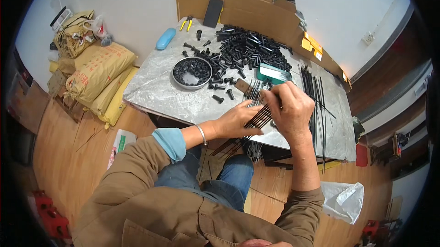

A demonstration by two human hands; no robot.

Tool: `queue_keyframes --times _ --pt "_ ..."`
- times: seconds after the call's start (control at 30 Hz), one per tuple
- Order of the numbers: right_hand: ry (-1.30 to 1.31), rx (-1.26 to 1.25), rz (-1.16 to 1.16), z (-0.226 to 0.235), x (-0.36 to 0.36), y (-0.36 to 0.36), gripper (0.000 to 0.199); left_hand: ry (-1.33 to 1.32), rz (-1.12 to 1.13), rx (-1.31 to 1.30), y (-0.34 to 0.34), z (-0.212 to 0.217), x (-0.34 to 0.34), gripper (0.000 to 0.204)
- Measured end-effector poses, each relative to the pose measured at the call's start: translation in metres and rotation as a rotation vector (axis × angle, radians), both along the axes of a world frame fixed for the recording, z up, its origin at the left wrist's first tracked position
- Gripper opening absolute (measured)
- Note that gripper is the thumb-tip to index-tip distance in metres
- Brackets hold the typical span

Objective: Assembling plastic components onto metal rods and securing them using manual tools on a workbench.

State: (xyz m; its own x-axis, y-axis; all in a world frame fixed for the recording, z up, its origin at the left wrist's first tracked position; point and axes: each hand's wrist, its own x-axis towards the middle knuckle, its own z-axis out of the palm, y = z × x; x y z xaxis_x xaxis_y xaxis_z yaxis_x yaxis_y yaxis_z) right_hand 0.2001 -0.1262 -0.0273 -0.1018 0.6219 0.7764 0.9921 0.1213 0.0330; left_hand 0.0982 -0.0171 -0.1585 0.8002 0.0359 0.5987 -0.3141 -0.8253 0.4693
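Rod bundle (261, 118) pinched in fingers of right hand (291, 106), five o'clock on worktop (153, 89); left hand (233, 121) alongside, grip unclear; loose rods (315, 93) ungathered at three, bolts (251, 47) heaped toward one.

white wall (133, 4) | wood-look floor (59, 164) | grey-topped table (153, 82) | dim right edge, perhaps a doorway (398, 66)

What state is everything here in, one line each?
Black rods: bundled, held slanting.
Right hand: closed on the rods.
Left hand: at the rods, grip unclear.
Black bolts: heaped, some scattered.
Round metal dish: holding small black parts.
Yellow-handled pliers: handles spread.
Blue case: closed.
White plastic bag: crumpled.
Yellow sacks: stacked.
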Motion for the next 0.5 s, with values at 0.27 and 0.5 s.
queue_keyframes --times 0.27,0.5 --pt "0.802 -0.097 0.257 0.029 0.004 0.002 0.016 0.174 0.027 0.122 0.014 -0.044 -0.008 0.076" --pt "0.807 -0.258 -0.135 -0.089 0.126 0.056 0.016 0.137 0.039 0.248 0.010 -0.054 -0.003 0.084"
